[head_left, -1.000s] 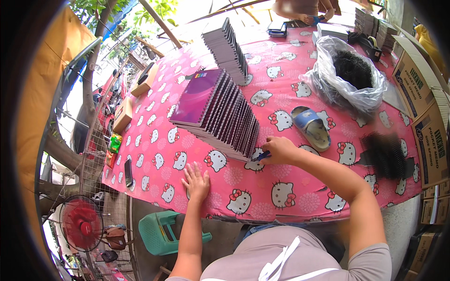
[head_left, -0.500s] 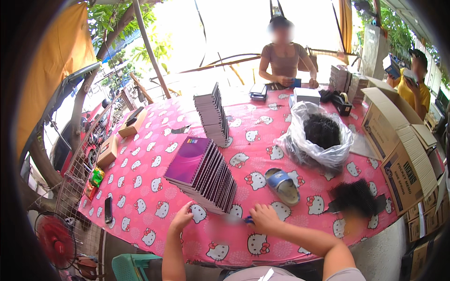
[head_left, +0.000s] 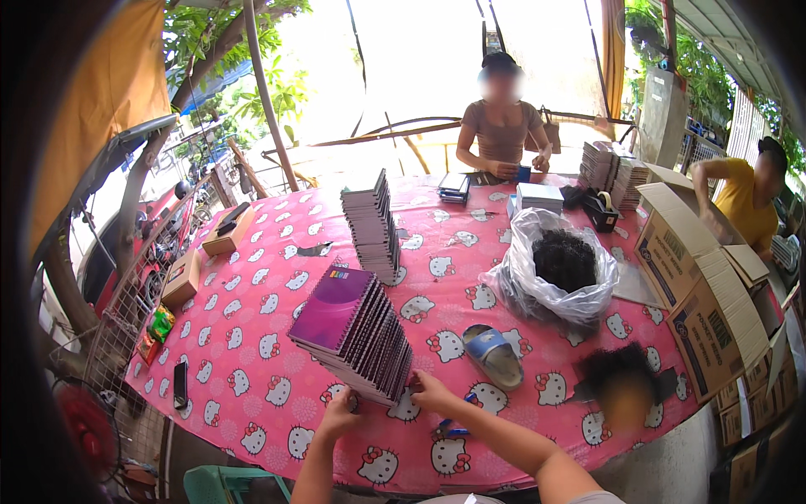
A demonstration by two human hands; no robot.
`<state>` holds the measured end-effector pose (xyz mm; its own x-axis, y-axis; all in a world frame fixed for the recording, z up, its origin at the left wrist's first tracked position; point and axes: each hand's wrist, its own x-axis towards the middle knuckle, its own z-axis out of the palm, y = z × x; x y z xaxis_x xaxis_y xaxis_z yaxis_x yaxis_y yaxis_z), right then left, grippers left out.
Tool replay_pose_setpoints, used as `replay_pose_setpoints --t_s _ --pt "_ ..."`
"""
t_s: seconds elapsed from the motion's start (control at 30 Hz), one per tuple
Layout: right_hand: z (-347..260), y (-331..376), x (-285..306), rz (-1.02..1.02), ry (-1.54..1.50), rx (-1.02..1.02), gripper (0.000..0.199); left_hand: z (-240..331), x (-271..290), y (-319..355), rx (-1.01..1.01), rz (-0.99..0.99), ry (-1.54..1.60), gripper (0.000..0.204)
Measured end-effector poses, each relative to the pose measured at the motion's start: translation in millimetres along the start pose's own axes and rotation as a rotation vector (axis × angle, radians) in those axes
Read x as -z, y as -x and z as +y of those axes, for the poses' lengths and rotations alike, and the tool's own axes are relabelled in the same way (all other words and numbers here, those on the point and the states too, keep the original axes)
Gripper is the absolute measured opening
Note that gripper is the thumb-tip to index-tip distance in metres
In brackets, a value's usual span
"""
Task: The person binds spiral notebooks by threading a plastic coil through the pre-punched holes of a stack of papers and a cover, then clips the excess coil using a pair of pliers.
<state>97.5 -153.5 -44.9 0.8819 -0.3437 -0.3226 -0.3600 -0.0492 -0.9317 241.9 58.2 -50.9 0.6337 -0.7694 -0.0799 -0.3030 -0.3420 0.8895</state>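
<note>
A tall stack of purple spiral notebooks (head_left: 336, 307) stands in front of me, leaning a little. My left hand (head_left: 339, 415) is at its lower left corner, fingers curled against the bottom notebooks. On the other side, my right hand (head_left: 431, 393) has its fingertips bent in at the lower right edge. The two hands hold the stack's base between them; some fingertips are hidden. A small blue tool (head_left: 453, 427) lies under my right forearm, its kind unclear. Behind stands a second notebook stack (head_left: 369, 231). To the right lies a blue and grey slide sandal (head_left: 494, 356).
The pink patterned tablecloth (head_left: 252, 332) bears a plastic bag with black contents (head_left: 564, 265), a dark brush-like object (head_left: 625, 378), a phone (head_left: 180, 385) and a tape dispenser (head_left: 599, 212). Open cartons (head_left: 705, 311) border the right. One person (head_left: 504, 134) sits opposite; another (head_left: 747, 202) bends by the cartons.
My right hand has let go of the blue tool and moved left to the notebook stack. My left hand has come against the stack's base. The person in yellow has bent down toward the cartons.
</note>
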Motion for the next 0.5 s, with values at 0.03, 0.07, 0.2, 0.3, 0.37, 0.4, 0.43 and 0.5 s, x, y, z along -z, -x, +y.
replay_pose_setpoints --t_s 0.03,0.07,0.2,0.3,0.37,0.4,0.43,0.5 --pt "-1.3 -3.3 -4.1 0.007 -0.047 0.071 0.065 1.9 -4.3 1.5 0.052 0.008 0.058 0.067" --pt "-1.7 -5.2 -7.1 0.023 -0.078 0.078 0.065 4.1 -7.1 3.7 0.141 0.021 0.088 0.066" --pt "3.9 -12.1 -8.6 0.070 -0.088 0.006 0.065 13.9 -9.8 11.4 0.094 0.070 0.190 0.063" --pt "8.0 -25.5 -0.1 0.040 -0.016 0.120 0.061 18.8 -19.2 16.1 0.120 0.012 0.227 0.064" --pt "5.0 -34.2 9.2 0.104 0.115 0.186 0.058 21.0 -36.6 20.9 0.140 -0.035 0.181 0.069" --pt "1.5 -35.2 16.5 0.056 0.108 0.233 0.056 22.4 -48.8 23.7 -0.009 -0.023 0.307 0.073" --pt "-5.5 -36.9 24.2 0.003 0.122 0.197 0.053 24.5 -62.7 26.4 -0.089 0.003 0.385 0.077" --pt "-26.3 -31.7 44.5 -0.071 0.382 0.149 0.040 30.3 -83.3 30.5 -0.146 0.035 0.341 0.084"
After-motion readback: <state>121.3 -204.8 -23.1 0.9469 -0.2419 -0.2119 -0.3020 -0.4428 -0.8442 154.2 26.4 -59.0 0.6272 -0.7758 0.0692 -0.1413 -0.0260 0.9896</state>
